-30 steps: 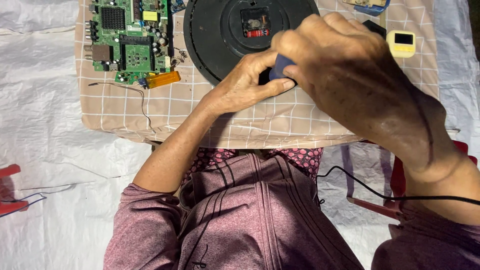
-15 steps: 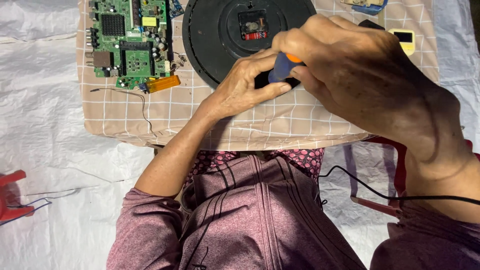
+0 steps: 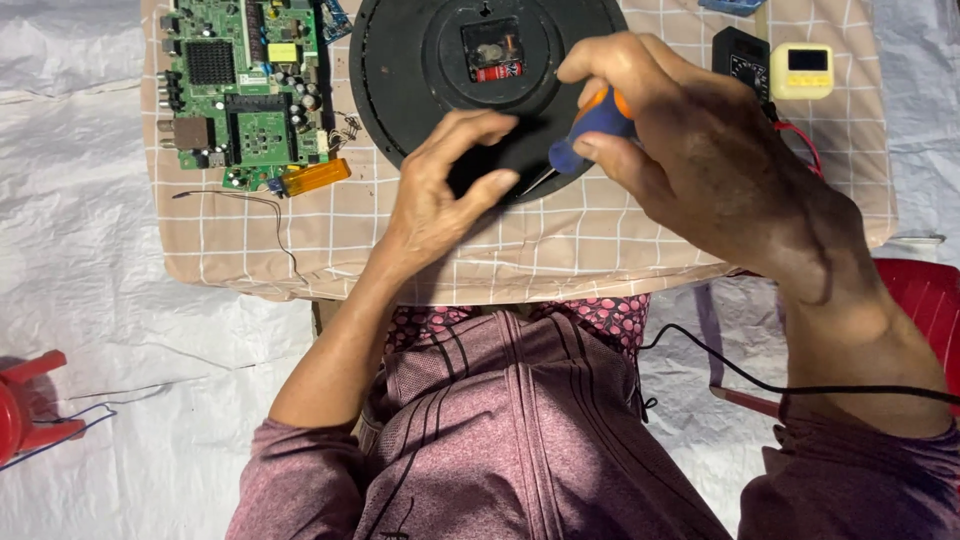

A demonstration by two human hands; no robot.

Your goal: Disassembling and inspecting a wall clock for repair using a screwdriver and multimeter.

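A round black clock back (image 3: 430,90) lies face down on a checked beige cloth (image 3: 560,250), its small movement with a red part near the top centre. My right hand (image 3: 700,160) grips a blue and orange screwdriver (image 3: 590,130), the metal tip angled down toward the disc's lower rim. My left hand (image 3: 445,190) rests on that lower rim, fingers curled over the edge right beside the screwdriver tip.
A green circuit board (image 3: 245,90) lies at the cloth's left, an amber-handled tool (image 3: 312,178) below it. A black meter (image 3: 740,55) and a yellow device (image 3: 802,70) sit at the right. A red object (image 3: 25,410) stands at the lower left. A black cable (image 3: 760,380) crosses my lap.
The view has pulled back and my right hand has lifted off the left, uncovering the screwdriver's handle and tip. My left hand's fingers have spread along the disc's rim.
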